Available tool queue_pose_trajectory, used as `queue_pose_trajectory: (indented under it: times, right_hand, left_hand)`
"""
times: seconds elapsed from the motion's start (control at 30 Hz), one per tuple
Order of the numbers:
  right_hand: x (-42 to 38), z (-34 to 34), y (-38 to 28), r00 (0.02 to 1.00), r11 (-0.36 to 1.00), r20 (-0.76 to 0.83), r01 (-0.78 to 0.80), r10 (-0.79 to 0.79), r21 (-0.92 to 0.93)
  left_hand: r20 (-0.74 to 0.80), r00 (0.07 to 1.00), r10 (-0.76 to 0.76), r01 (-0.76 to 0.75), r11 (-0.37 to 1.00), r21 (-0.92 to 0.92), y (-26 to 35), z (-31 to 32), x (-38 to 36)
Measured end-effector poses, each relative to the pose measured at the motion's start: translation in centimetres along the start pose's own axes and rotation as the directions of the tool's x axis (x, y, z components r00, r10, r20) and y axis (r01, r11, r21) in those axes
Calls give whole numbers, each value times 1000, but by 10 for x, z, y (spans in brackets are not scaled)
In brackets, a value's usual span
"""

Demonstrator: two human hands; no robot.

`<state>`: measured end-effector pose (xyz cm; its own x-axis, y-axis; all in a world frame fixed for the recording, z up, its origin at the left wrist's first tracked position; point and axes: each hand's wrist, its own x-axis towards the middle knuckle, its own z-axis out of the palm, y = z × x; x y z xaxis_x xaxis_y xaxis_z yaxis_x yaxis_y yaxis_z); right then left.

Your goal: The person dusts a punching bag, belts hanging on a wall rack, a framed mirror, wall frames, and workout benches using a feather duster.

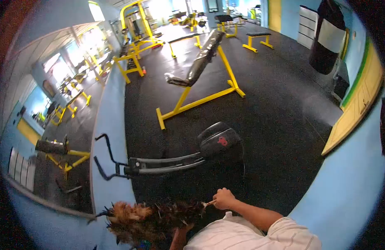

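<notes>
A feather duster (159, 216) with brown and black feathers lies across the lower part of the view, its tip pointing left. My right hand (224, 198) is closed around the thin handle at its right end. Under the dark feathers, my left hand (183, 229) is partly hidden against the duster's underside, and its fingers do not show.
Ahead on the black floor are an exercise machine (171, 163) with black handles and a yellow-framed bench (201, 62). A wall mirror (55, 112) runs along the left. On the right are a punching bag (327, 39) and a yellow door (355, 112).
</notes>
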<state>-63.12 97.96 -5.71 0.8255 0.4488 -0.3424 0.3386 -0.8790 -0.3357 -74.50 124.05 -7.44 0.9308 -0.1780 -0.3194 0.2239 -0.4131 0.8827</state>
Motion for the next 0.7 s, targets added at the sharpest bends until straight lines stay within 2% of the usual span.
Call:
queue_pose_trajectory:
  times: [0.07,0.23,0.3,0.37,0.4,0.43,0.5,0.53,0.6,0.63,0.7]
  right_hand:
    - [7,-23,18,984,983,55,-172,168,70]
    - [4,-40,66,947,943,28,-321,319,94]
    - [-8,-29,79,919,913,37,-394,392,110]
    - [-17,-31,102,877,846,66,-477,476,238]
    - [-23,-26,112,852,825,-14,-502,523,258]
    - [-31,-20,126,843,790,-35,-487,537,371]
    - [-45,-14,139,772,642,-80,-462,631,612]
    - [-49,-17,144,752,630,-95,-468,652,620]
    - [-60,-23,151,664,393,76,-527,744,753]
    - [-64,-28,158,649,377,71,-523,757,764]
    - [-75,-42,177,621,233,96,-427,778,874]
  left_hand:
    - [77,997,13,-17,998,55,9,3,34]
    - [315,945,87,-147,974,172,40,18,134]
    - [424,897,127,-230,953,200,49,24,174]
    - [526,833,172,-327,919,218,62,34,215]
    - [575,795,193,-381,897,226,73,41,236]
    - [617,757,212,-428,875,224,83,51,253]
    - [698,672,249,-527,823,214,108,74,293]
    - [730,632,261,-568,796,207,120,86,311]
    - [785,554,276,-637,748,187,144,113,338]
    - [808,518,280,-665,726,175,156,129,351]
    - [848,449,281,-718,679,155,178,167,374]
